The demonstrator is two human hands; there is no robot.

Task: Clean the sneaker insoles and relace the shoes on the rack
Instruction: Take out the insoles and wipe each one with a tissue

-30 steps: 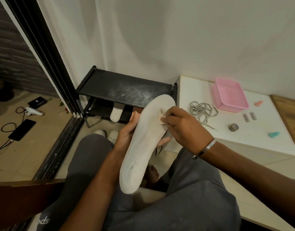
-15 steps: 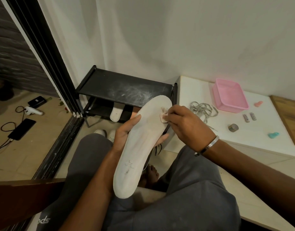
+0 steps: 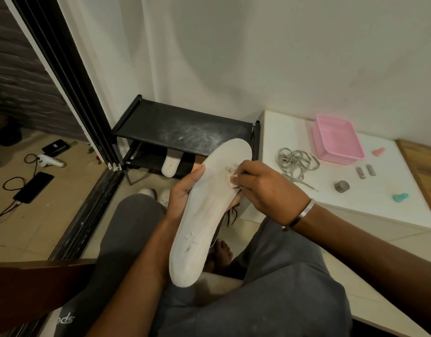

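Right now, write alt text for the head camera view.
Seated person's left hand holds a white insole while the right hand rubs it with a small pinkish wipe. Behind stand a black shoe rack and a white platform with loose laces and a pink basket.

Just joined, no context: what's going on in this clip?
A seated person is cleaning a white foam sneaker insole. The left hand holds it from behind, toe end up, while the right hand pinches a small crumpled pinkish wipe against its upper part. Grey loose shoelaces lie on the white low table, so relacing hasn't started. Another insole sits in the black metal shoe rack.
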